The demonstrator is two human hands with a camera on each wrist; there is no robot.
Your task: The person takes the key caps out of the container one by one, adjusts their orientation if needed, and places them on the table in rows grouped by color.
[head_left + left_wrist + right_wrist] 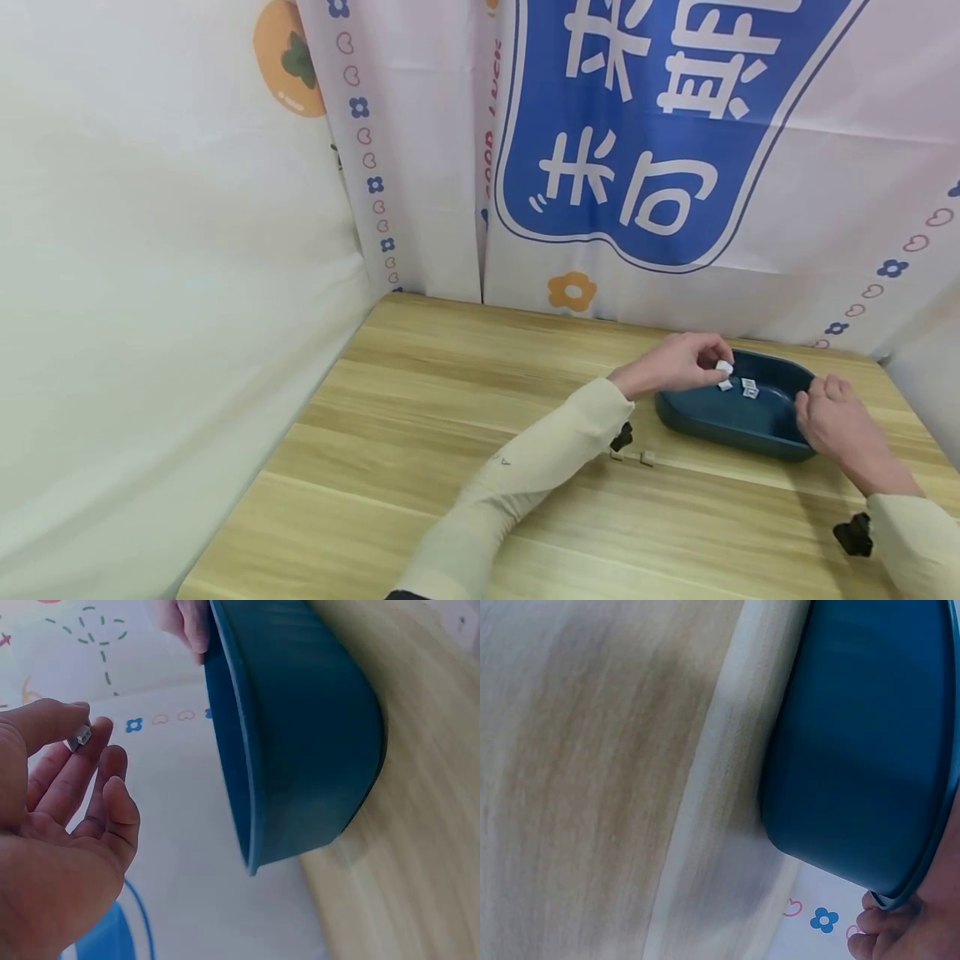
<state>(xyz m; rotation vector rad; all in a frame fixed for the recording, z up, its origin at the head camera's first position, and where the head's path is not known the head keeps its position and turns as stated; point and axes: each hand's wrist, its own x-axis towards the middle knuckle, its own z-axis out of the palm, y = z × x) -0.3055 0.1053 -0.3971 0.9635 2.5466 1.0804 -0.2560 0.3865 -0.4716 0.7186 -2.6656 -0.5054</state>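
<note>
A dark teal oval basin point(720, 421) stands on the wooden table point(420, 400). Over its left part my left hand point(678, 364) pinches a small white block point(83, 736) between thumb and fingertips; its exact kind is too small to tell. My right hand point(843, 421) grips the basin's right end at the rim, its fingers point(877, 922) bent against the edge. Inside the basin lie a few more small white pieces point(750, 392), partly overlapping. One of them sits just below the left fingertips.
Two tiny pale pieces point(647, 458) lie on the table in front of the basin, near the left wrist. Behind the table hangs a printed curtain point(645, 125), and a plain pale cloth point(165, 250) hangs on the left.
</note>
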